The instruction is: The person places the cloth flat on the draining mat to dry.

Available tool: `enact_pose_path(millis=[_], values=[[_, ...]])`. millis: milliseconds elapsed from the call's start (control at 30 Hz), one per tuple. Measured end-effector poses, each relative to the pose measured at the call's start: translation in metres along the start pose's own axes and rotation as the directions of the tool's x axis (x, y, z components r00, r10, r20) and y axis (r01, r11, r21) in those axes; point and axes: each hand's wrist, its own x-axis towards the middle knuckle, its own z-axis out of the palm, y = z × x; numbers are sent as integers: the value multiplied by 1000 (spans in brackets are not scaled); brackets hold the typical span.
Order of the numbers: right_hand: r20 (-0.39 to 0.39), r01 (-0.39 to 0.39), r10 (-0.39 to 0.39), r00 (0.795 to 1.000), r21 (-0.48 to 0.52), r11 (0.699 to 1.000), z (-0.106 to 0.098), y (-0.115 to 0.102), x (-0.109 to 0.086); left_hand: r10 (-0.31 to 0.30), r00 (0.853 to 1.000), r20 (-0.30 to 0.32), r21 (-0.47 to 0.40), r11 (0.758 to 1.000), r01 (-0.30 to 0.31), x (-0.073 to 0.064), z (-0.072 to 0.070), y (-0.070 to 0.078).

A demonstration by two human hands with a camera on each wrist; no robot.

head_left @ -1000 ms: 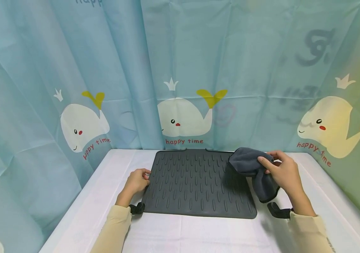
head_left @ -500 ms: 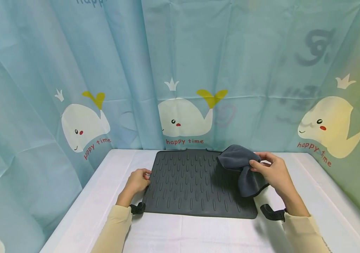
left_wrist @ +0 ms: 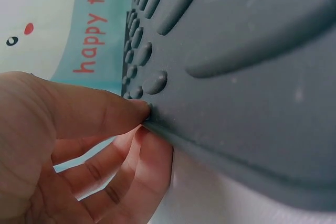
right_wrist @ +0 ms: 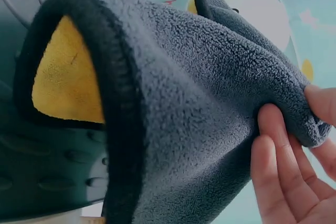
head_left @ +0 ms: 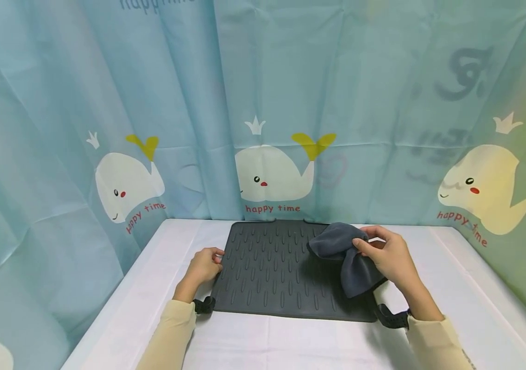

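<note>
A dark grey rubber mat (head_left: 263,277) with rows of raised oval ridges lies on the white-covered table. At its left edge my left hand (head_left: 205,265) pinches the rim; in the left wrist view the thumb (left_wrist: 105,111) is on top and the fingers are at the underside. My right hand (head_left: 390,255) holds a bunched grey cloth (head_left: 355,270) over the mat's right part. Up close in the right wrist view, the cloth (right_wrist: 194,93) is fluffy with black binding, and a folded corner shows a yellow underside (right_wrist: 68,77). The fingers and thumb pinch its gathered middle.
White cloth covers the table (head_left: 235,341). A light blue curtain (head_left: 374,103) printed with whales hangs right behind the table and along its sides. Black straps (head_left: 205,304) sit on both wrists.
My right hand has carried the cloth leftward, from the mat's right edge farther in over its surface. My left hand keeps its place at the left rim. The head view has shifted slightly.
</note>
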Motion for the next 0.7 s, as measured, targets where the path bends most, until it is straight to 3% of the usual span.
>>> enact_pose_path(millis=[167,500,700], values=[[-38,68,-72,997,-106,992,5,-5,-2,11,1000,-19,10,1000,-11,0,1,0],[-31,99,-103,994,-117,988,16,-13,-4,30,999,-21,33,999,-30,-3,1,1],[-71,163,-176,982,-162,973,25,-14,2,37,999,-12,42,998,-36,-2,-1,1]])
